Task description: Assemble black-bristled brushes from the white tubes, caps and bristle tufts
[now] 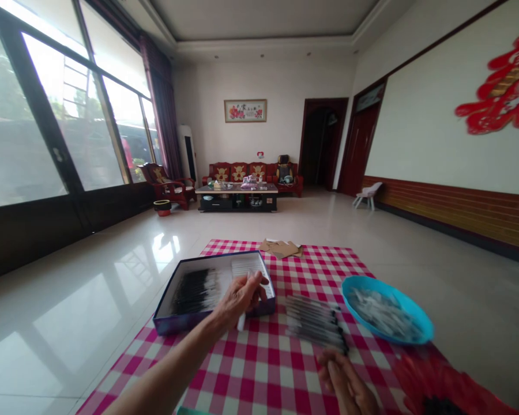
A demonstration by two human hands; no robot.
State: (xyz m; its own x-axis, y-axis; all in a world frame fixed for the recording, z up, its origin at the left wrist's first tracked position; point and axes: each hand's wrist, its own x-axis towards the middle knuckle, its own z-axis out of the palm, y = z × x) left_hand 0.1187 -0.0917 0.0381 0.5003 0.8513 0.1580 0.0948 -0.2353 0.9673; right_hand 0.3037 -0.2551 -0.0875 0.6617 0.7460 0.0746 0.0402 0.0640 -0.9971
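Observation:
My left hand (245, 291) is closed in a pinch above the right front edge of a shallow box (216, 318). A short white rod-like end (241, 323) shows just below that hand; whether the fingers hold it I cannot tell. Inside the box lie a row of thin black sticks that look like pens (194, 290) and a paler row (244, 266) beside it. My right hand (346, 381) has its fingers pressed together at the near end of a row of clear, black-ended pens (313, 320) on the cloth. Blur hides what the right fingertips grip.
A blue bowl (428, 334) full of clear slender pieces stands to the right. Torn cardboard (281, 249) lies at the far edge of the checked cloth (259, 380). A red, petal-like blurred thing (441, 383) is at bottom right. A coffee table (237, 189) and sofa stand farther back.

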